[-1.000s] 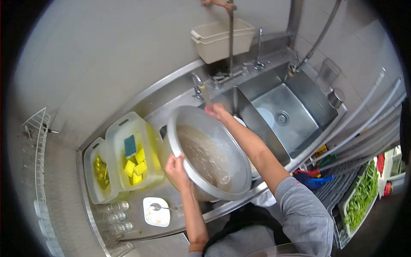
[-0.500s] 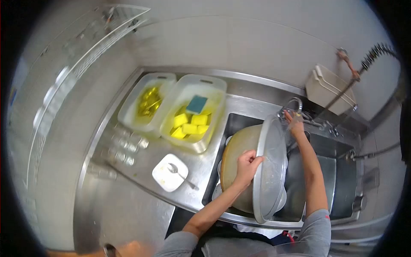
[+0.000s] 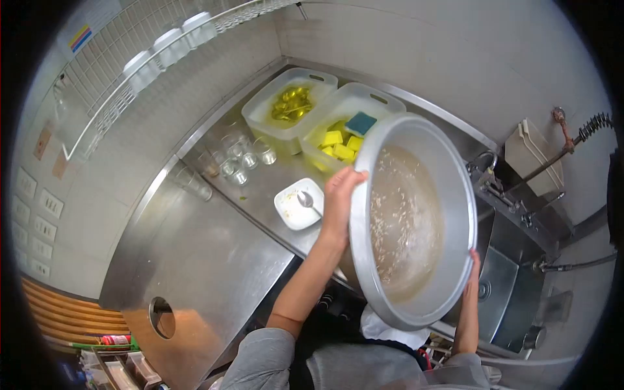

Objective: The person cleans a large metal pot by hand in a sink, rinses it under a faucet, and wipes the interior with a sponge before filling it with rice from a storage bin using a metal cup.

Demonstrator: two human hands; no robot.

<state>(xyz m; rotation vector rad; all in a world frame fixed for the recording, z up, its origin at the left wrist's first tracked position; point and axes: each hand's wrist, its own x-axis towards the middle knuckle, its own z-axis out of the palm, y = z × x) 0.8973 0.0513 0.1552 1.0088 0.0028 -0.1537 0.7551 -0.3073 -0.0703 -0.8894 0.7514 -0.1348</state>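
A big grey metal pot [image 3: 452, 214] is tilted towards me over the near side of the sink. Cloudy water with pale grains like rice [image 3: 406, 224] lies inside it. My left hand [image 3: 342, 195] is closed around the pot's left rim, thumb over the edge. On the opposite side, my right hand [image 3: 474, 270] grips the right rim, its fingers partly hidden behind the wall. Left of the pot, a white square dish [image 3: 292, 218] with a spoon [image 3: 305, 199] in it rests on the steel counter.
Two plastic tubs [image 3: 270, 130] stand at the back, one with yellow sponges [image 3: 333, 138] and a green pad. Several glasses [image 3: 234, 172] are grouped on the left. A faucet [image 3: 484, 162] and sink basin [image 3: 504, 279] lie to the right; a wire rack [image 3: 120, 91] hangs upper left.
The pot has come up out of the sink towards me, its opening now facing me. My right hand has moved from the faucet to the pot's rim. The view has shifted left.
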